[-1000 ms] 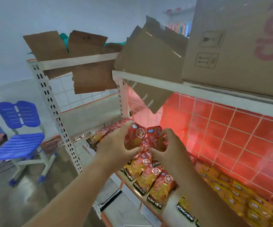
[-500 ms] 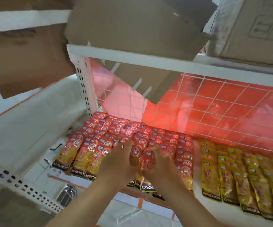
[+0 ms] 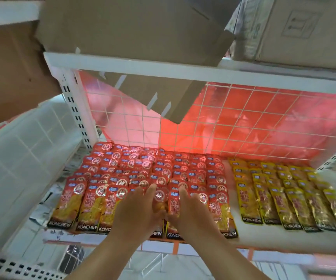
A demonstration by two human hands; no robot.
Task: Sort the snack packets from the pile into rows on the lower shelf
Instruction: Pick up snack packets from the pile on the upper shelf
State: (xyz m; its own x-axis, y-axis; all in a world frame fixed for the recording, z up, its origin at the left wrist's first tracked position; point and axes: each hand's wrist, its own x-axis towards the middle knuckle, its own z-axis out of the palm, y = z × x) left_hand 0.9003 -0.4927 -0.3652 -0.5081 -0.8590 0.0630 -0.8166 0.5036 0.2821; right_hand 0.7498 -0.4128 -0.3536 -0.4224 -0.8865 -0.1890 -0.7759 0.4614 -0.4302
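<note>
Head view: the left hand and right hand lie side by side with fingers straight, gripping nothing. They press flat on the front row of glossy red foil snack packets, likely to level the overlapping rows on the white lower shelf. The packets sit directly under both palms. Yellow foil snack packets lie in rows apart to the right.

the left grip and the right grip rest side by side, fingers straight, on red packets at the front edge of the lower shelf; yellow packets lie in rows near its right edge.
</note>
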